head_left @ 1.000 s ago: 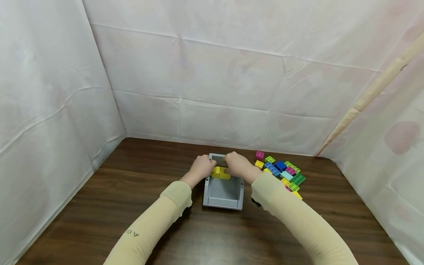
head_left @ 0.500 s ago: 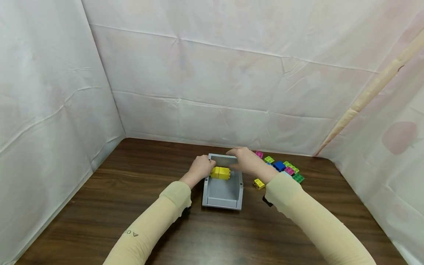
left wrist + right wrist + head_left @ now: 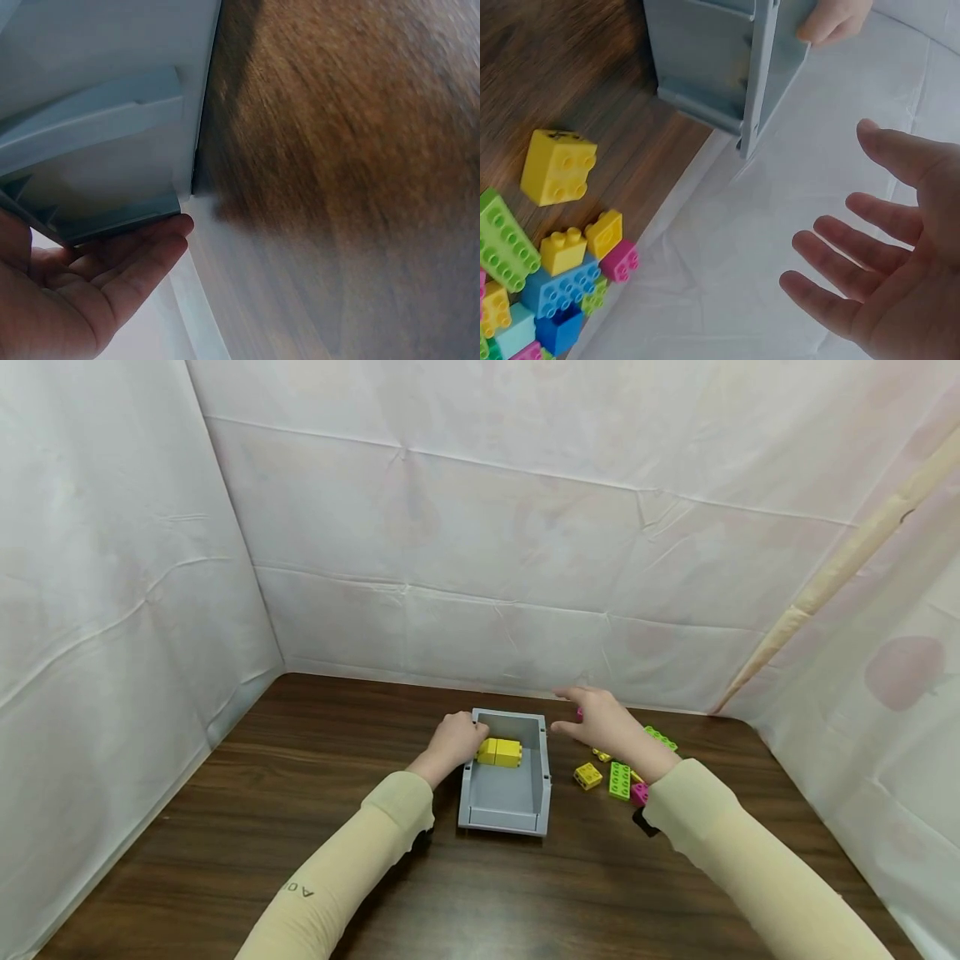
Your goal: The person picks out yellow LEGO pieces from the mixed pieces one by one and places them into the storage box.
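A grey open-topped bin (image 3: 503,820) stands on the table, with two yellow bricks (image 3: 498,752) side by side inside it. My left hand (image 3: 453,743) grips the bin's left wall near the back, thumb over the rim. In the left wrist view, the fingers of that hand (image 3: 97,289) lie along the bin's outside (image 3: 97,112). To the right of the bin, my right hand (image 3: 603,725) is raised over the loose bricks, fingers spread and holding nothing. The right wrist view shows its open palm (image 3: 900,277).
Loose toy bricks lie right of the bin, partly hidden under my right arm. Among them are a yellow brick (image 3: 588,776), a lime green one (image 3: 619,780) and a blue one (image 3: 561,285). A pale cloth wall (image 3: 450,527) rises behind the table (image 3: 337,718).
My right hand has moved right, from over the bin to above the loose bricks, its fingers spreading. Both yellow bricks stay in the bin. My left hand keeps its hold.
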